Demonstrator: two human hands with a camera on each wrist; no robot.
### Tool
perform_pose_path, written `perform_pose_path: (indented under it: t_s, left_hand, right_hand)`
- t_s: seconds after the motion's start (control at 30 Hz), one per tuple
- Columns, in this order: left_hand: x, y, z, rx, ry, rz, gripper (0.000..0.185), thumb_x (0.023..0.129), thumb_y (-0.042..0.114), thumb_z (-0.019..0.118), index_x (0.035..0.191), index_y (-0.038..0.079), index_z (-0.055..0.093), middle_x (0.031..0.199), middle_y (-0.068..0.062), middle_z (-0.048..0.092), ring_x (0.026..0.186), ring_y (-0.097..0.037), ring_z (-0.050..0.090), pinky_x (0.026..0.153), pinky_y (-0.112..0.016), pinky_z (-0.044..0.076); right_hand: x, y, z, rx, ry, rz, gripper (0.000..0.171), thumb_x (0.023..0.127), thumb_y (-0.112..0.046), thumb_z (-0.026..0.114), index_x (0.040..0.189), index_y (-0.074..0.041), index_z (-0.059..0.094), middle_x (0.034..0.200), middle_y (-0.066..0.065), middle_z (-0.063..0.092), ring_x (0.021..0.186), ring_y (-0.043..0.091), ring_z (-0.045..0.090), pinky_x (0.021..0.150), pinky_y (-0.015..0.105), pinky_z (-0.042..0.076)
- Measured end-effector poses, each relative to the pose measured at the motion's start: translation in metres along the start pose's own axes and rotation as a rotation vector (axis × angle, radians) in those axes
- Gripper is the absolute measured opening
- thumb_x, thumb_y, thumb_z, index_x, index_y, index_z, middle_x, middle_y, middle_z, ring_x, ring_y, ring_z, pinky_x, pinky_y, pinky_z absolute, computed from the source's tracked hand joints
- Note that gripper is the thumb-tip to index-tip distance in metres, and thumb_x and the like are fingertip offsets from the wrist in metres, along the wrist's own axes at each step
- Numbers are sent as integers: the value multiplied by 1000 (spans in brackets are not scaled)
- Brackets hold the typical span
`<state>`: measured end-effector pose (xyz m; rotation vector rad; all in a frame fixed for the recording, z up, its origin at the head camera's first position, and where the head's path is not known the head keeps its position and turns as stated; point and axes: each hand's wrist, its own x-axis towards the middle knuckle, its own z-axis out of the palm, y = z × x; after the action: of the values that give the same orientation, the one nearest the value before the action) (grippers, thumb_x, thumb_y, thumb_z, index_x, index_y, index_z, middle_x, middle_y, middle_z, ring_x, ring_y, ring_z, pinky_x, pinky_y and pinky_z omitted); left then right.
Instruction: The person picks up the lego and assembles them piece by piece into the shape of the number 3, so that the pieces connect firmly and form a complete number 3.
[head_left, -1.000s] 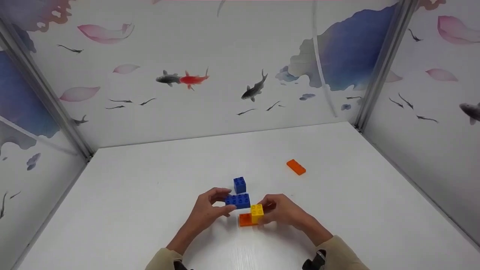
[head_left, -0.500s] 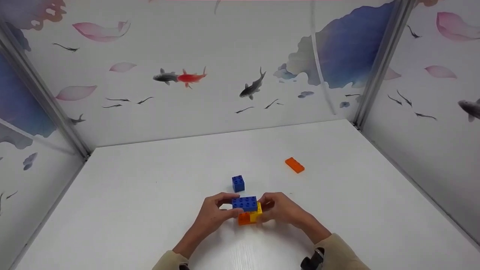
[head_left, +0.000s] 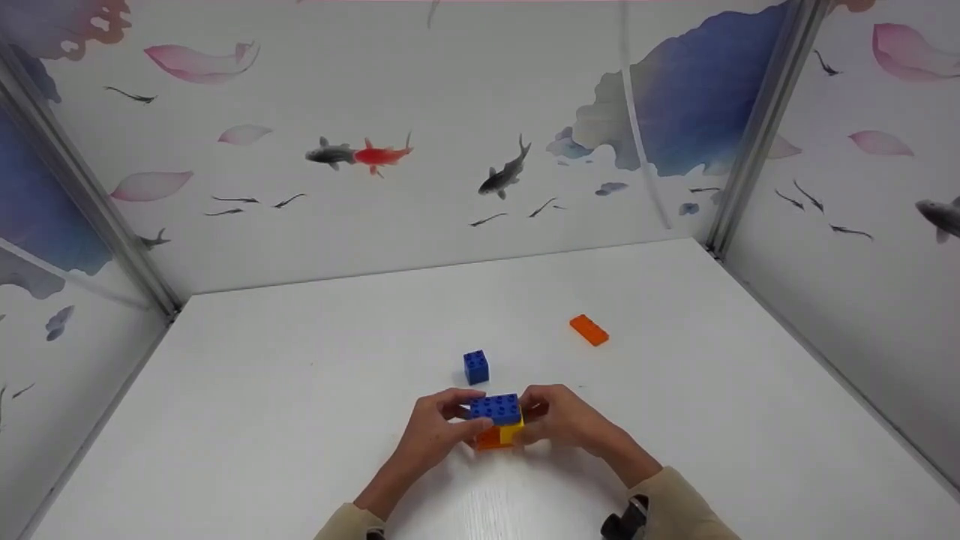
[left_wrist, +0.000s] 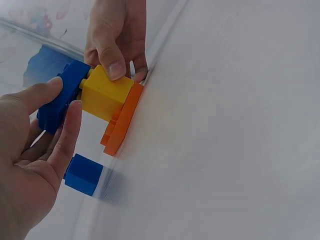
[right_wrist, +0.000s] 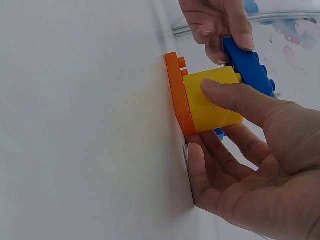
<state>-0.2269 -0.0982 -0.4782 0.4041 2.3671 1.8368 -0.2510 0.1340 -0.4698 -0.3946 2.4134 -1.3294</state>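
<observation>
White worktop: left hand and right hand flank a long blue plastic brick, lower centre of the frame.
Left fingers pinch it, long axis across the frame; beneath, a flat orange plastic plate carries a squarish yellow plastic block, clamped by right fingers, some studs showing just under the blue.

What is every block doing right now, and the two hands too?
Left hand: pinching the long blue brick
Right hand: holding the yellow brick
Long blue brick: over the yellow brick, not pushed all the way down
Yellow brick: sitting on one end of the near orange plate
Near orange plate: partly covered, studs bare at its other end
Small blue brick: standing alone, studs up
Far orange plate: lying flat by itself
</observation>
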Motion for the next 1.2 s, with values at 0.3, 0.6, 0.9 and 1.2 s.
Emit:
perform_pose_path:
  t_s: [0.3, 0.6, 0.9, 1.2]
  left_hand:
    - [1, 3, 2, -8, -21, 10, 47, 89, 25, 77, 128, 3, 66, 114, -15, 68, 88, -18, 63, 65, -19, 57]
    - [0, 3, 1, 45, -18, -5, 41, 87, 26, 78, 125, 10, 70, 119, -11, 68, 90, -17, 60, 65, -20, 55]
    - [3, 3, -3, 85, -20, -46, 42, 85, 29, 80, 122, 12, 72, 112, -8, 71, 90, -18, 59, 73, -23, 54]
    - [9, 2, -7, 77, -44, -86, 37, 81, 29, 84, 115, 14, 76, 110, -7, 73, 90, -17, 62, 82, -24, 54]
  right_hand:
    - [1, -1, 0, -22, 5, 7, 29, 80, -15, 84, 104, -15, 68, 110, 2, 70, 101, 19, 62, 99, 42, 55]
    - [0, -1, 1, -33, 13, 10, 29, 80, -14, 84, 104, -14, 68, 111, 3, 70, 101, 19, 62, 100, 43, 55]
    - [0, -2, 2, -29, 14, 2, 27, 81, -15, 83, 103, -15, 68, 112, 3, 69, 102, 20, 61, 100, 44, 55]
    - [0, -2, 1, -15, 2, 1, 26, 81, -13, 83, 103, -15, 69, 110, 2, 69, 101, 19, 61, 98, 41, 56]
